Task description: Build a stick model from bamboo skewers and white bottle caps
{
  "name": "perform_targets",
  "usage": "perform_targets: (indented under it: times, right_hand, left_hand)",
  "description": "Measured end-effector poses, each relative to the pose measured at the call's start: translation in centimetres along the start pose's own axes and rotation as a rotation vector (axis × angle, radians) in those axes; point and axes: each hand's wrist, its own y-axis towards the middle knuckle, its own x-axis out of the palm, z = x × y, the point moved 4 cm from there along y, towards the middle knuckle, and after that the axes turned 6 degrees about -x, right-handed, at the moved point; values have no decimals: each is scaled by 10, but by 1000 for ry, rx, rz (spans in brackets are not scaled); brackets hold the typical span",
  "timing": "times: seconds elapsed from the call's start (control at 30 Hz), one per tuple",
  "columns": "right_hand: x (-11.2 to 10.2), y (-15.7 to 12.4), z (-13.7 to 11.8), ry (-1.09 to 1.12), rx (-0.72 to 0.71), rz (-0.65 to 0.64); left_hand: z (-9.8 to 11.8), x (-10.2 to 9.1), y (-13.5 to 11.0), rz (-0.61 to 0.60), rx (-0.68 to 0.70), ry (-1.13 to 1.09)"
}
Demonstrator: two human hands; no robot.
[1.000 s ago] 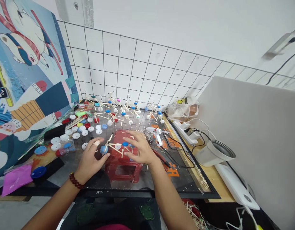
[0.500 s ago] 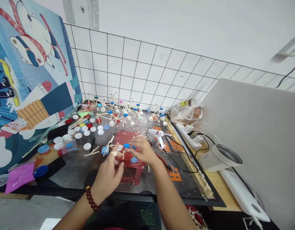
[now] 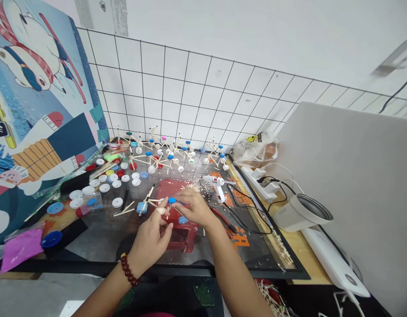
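Observation:
My left hand (image 3: 153, 235) and my right hand (image 3: 192, 207) meet over a small model of wooden sticks and bottle caps (image 3: 153, 203) lying on the glass table top (image 3: 101, 233). The left thumb and forefinger pinch a stick of the model; a plaster wraps one fingertip. My right hand's fingers close on the model at a blue cap (image 3: 172, 200). A red plastic stool (image 3: 177, 215) shows through the glass beneath my hands. A dark red bead bracelet (image 3: 127, 270) circles my left wrist.
Several finished stick-and-cap models (image 3: 167, 154) stand at the back by a wire grid. Loose white, blue and red caps (image 3: 101, 182) lie at the left. A white glue gun (image 3: 217, 185) with black cord, a power strip (image 3: 259, 182), a white cup (image 3: 301, 213) and a grey board (image 3: 355, 185) sit at the right.
My left hand moved right from beside the model's light-blue cap and now pinches a stick near the right hand. My right hand's spread fingers have closed on the model.

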Motion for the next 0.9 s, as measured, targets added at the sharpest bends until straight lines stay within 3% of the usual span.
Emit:
perform_targets:
  times: [0.23, 0.5, 0.9]
  right_hand:
    - [-2, -1, 1, 8, 18, 23]
    - [3, 0, -3, 8, 98, 146]
    - [13, 9, -13, 91, 104, 86]
  left_hand:
    - [-1, 1, -7, 14, 11, -3]
    - [-7, -1, -17, 29, 3, -20]
    - [-10, -1, -12, 24, 22, -38]
